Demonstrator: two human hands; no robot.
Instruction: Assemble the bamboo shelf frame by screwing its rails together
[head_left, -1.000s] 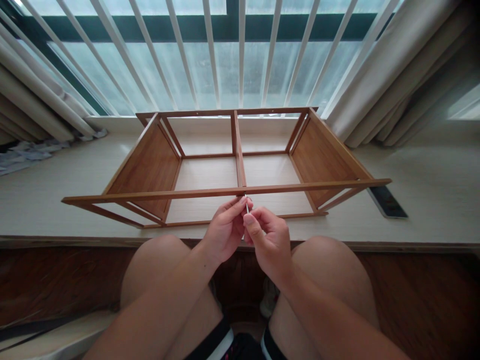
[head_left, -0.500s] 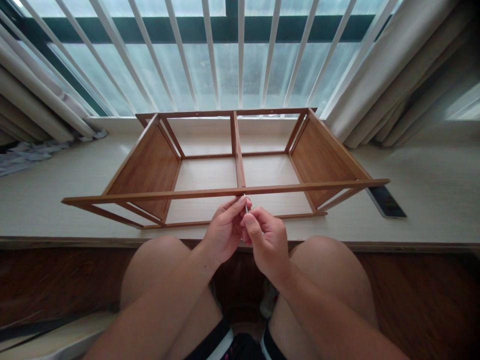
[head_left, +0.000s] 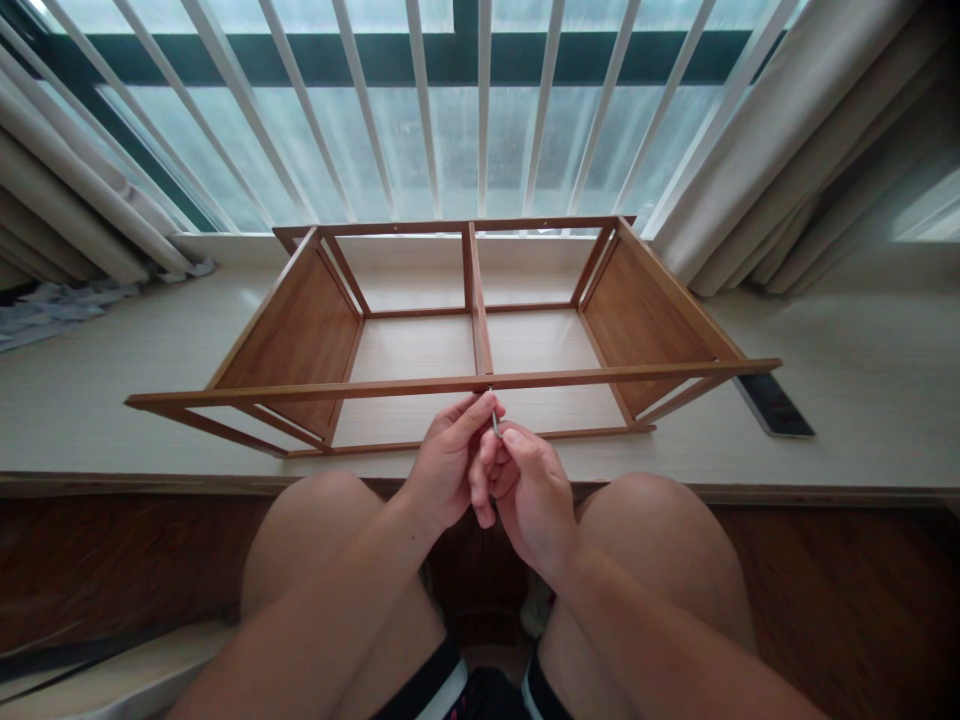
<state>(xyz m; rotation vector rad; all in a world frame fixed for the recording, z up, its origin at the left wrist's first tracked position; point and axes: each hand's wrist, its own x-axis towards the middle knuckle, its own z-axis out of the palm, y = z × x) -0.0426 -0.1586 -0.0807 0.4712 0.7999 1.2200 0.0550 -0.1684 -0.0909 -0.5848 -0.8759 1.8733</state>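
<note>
A wooden shelf frame (head_left: 300, 330) lies on its side on a pale window ledge (head_left: 97, 380). Its near top rail (head_left: 600, 374) runs left to right just above my hands. A thin metal key (head_left: 494, 418) stands with its tip at the rail's middle joint. My left hand (head_left: 448, 462) pinches the key's shaft from the left, fingers closed. My right hand (head_left: 529, 490) is curled round the key's lower end, its knuckles turned toward me. Both hands touch each other below the rail, above my bare knees.
A dark phone (head_left: 774, 404) lies flat on the ledge under the frame's right end. Curtains (head_left: 780, 150) hang at both sides of a barred window (head_left: 450, 110). Crumpled paper (head_left: 52, 305) sits at the far left. Dark wood floor lies below the ledge.
My right hand has rolled inward and down round the key, its fingers now curled under. The left hand and the frame have stayed put.
</note>
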